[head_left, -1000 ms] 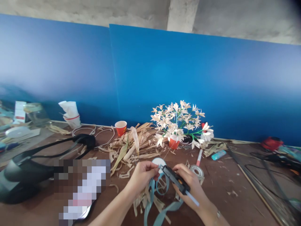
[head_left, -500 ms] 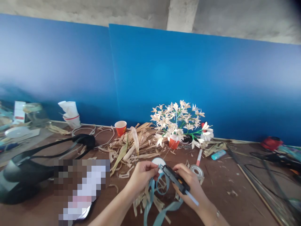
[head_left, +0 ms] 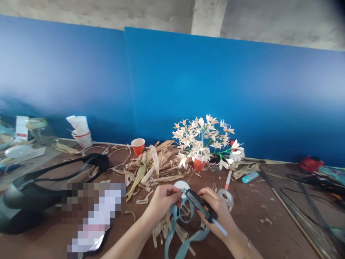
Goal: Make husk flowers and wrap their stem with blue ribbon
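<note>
My right hand (head_left: 215,203) is wrapped round a black glue gun (head_left: 201,205), a pale glue stick poking out of its rear end. The gun's tip points up and left, close to the fingertips of my left hand (head_left: 165,198). Those fingers are pinched at the end of a light blue ribbon (head_left: 172,230), which loops and hangs down between my hands. Whatever small part sits at the fingertips is hard to make out. Behind the tip lies a white round disc (head_left: 181,185), partly covered.
White flowers (head_left: 201,138) stand in a red cup (head_left: 198,163). Dried husks (head_left: 153,162) lie left of them beside another red cup (head_left: 138,146). A tape roll (head_left: 225,196) is right of my hands; a black strapped object (head_left: 24,201) and a blurred-out patch are at left.
</note>
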Available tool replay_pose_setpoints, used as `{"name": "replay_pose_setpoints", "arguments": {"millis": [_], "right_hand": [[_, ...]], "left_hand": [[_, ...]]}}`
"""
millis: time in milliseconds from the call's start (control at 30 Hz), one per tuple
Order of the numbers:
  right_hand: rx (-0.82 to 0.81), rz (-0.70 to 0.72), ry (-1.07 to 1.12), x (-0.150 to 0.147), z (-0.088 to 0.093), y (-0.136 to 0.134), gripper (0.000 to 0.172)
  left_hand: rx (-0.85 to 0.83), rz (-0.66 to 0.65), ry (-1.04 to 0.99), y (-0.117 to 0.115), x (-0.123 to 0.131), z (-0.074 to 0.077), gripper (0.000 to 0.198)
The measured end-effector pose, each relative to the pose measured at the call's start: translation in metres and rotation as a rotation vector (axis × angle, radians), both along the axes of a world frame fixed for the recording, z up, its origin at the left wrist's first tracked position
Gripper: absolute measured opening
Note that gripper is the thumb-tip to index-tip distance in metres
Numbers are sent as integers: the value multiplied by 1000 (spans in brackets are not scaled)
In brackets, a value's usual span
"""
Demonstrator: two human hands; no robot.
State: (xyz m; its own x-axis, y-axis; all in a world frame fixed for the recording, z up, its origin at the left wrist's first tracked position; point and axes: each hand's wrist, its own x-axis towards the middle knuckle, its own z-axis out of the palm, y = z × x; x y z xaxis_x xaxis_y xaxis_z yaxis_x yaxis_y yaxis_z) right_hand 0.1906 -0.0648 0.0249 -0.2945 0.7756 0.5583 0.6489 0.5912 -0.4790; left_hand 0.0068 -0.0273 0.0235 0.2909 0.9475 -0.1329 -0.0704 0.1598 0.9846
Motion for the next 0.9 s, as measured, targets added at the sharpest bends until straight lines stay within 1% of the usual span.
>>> {"name": "replay_pose_setpoints", "arguments": {"millis": [100, 267, 433, 533, 733, 833, 900], "right_hand": [[-6, 18, -9, 0, 0, 0, 16], [-15, -2, -4, 0, 1, -1, 16], [-7, 10, -6, -1, 2, -1, 16], [-3, 1, -3, 0, 1, 0, 17], [-53, -17, -30, 2, -3, -1, 20], [-81, 30, -32, 0, 0, -4, 18], [-95, 79, 2, -2, 4, -6, 19]], "left_hand": [[-1, -3, -14, 0, 0, 0, 23], [-1, 1, -9, 0, 0, -1, 22], [-7, 9, -6, -1, 0, 0, 23], [-16, 2, -7, -1, 0, 1, 23], [3, -1, 1, -1, 0, 3, 20], [18, 5, 14, 0, 0, 1, 18], [67, -1, 39, 0, 0, -3, 17]]}}
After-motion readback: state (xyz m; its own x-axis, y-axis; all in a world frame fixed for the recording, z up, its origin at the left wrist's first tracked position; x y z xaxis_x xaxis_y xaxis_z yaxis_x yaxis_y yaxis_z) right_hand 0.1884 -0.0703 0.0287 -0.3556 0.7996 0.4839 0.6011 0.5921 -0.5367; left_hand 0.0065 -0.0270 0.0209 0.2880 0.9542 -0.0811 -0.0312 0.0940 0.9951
